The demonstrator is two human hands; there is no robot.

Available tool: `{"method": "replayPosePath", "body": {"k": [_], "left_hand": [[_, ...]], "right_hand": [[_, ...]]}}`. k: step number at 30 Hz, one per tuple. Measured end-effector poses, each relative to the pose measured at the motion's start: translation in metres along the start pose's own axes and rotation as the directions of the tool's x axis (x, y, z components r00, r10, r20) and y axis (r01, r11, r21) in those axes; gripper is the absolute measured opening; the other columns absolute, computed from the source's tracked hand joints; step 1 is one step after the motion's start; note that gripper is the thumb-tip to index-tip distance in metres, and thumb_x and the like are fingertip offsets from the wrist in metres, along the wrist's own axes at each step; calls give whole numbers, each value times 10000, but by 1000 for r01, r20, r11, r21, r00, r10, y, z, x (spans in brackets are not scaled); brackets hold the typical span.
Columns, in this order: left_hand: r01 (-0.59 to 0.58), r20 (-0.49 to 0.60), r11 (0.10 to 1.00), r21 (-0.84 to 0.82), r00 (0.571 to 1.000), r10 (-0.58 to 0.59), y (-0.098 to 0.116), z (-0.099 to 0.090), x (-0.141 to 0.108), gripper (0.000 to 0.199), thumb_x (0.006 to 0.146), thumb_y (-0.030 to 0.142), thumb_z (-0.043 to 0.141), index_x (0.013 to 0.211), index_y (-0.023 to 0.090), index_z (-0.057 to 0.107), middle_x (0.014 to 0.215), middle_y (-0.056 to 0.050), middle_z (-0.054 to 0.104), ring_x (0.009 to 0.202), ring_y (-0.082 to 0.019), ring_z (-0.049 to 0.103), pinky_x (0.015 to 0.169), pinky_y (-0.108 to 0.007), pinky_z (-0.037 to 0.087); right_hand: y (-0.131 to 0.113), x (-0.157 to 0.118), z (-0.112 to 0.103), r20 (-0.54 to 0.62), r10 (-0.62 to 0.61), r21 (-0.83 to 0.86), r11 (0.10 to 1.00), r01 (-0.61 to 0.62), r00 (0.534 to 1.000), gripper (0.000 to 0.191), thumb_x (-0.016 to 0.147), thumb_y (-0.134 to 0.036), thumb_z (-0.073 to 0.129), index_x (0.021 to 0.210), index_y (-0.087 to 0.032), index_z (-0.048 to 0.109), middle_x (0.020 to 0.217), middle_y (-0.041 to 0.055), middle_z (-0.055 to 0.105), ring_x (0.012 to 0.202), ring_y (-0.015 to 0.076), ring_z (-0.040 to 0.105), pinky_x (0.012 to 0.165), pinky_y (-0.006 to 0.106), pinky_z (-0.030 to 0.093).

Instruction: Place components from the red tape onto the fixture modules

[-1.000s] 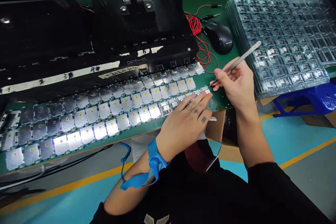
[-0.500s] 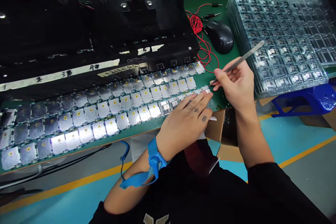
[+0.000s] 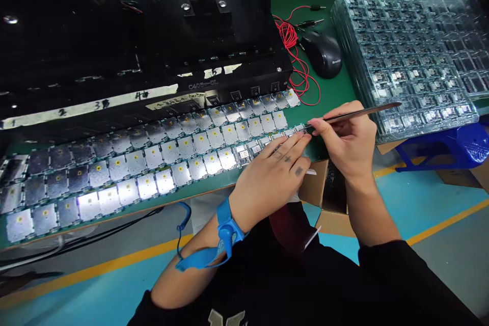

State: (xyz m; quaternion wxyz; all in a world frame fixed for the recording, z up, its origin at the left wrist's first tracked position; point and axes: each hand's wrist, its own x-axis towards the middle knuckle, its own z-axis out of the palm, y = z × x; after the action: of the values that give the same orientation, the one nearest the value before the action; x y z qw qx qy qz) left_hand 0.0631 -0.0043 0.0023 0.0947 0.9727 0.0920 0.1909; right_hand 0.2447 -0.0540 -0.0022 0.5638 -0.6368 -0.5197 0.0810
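So the right hand (image 3: pixel 346 140) is pinching a pair of steel tweezers (image 3: pixel 353 113) between thumb and fingers, with the tips right at the near end of a long double row of small circuit boards (image 3: pixel 214 160). The left hand (image 3: pixel 269 178) sits just beside it, fingers half spread and lying on those boards, not gripping anything, with a blue wrist strap (image 3: pixel 225 229) on. Right of the right hand is a stack of clear plastic trays (image 3: pixel 405 61) holding boards, a black mouse (image 3: pixel 321 54) and tangled red wire (image 3: pixel 288 35) sit past the fingertips, and a cardboard box (image 3: pixel 319 188) is below both hands.
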Motion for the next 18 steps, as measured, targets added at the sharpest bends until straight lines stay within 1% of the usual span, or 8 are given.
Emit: {"method": "replayPosePath", "body": {"k": [4, 7, 10, 15, 17, 18], "left_hand": [[-3, -5, 1000, 11, 1000, 3, 0, 0, 0, 158, 943, 149, 490, 986, 119, 639, 1422, -186, 551, 1347, -296, 518, 1096, -464, 460], [-6, -10, 1000, 12, 1000, 6, 0, 0, -1, 152, 941, 146, 491, 982, 119, 635, 1419, -185, 554, 1345, -298, 520, 1095, -459, 461], [-5, -19, 1000, 11, 1000, 5, 0, 0, 0, 150, 947, 153, 489, 974, 120, 633, 1412, -183, 561, 1341, -294, 524, 1098, -450, 458], [-4, -14, 1000, -21, 1000, 3, -1, -1, 1, 144, 951, 151, 487, 977, 118, 625, 1429, -184, 545, 1358, -299, 505, 1103, -455, 450], [-9, -57, 997, -80, 998, 4, -2, -4, -1, 133, 942, 134, 490, 985, 118, 615, 1425, -181, 548, 1364, -299, 495, 1100, -456, 451], [-12, -101, 992, -129, 995, -1, -3, -5, -2, 127, 937, 126, 495, 995, 123, 608, 1409, -173, 563, 1360, -292, 498, 1091, -451, 458]], "right_hand": [[-1, 0, 0, -11, 46, 90, 995, -45, 999, 230, 734, -257, 823, 847, -228, 625, 770, -39, 641, 588, 88, 675, 499, 162, 569], [-2, 1, 1, -35, 76, 147, 987, -70, 997, 237, 732, -258, 826, 833, -220, 615, 746, -43, 650, 563, 91, 680, 485, 146, 557], [-2, 4, 2, -59, 111, 181, 979, -99, 992, 241, 753, -296, 812, 837, -224, 598, 703, -47, 659, 577, 103, 690, 501, 163, 566], [-3, 10, 3, -48, 145, 275, 953, -127, 988, 235, 800, -334, 773, 857, -238, 566, 703, -48, 662, 654, 123, 712, 546, 203, 586], [-10, 8, -1, -53, 146, 336, 934, -120, 988, 223, 818, -337, 755, 860, -242, 558, 697, -55, 635, 651, 118, 708, 530, 200, 580], [-16, 6, -3, -50, 142, 386, 916, -112, 989, 215, 829, -342, 744, 863, -243, 556, 698, -59, 620, 638, 112, 701, 508, 195, 574]]}}
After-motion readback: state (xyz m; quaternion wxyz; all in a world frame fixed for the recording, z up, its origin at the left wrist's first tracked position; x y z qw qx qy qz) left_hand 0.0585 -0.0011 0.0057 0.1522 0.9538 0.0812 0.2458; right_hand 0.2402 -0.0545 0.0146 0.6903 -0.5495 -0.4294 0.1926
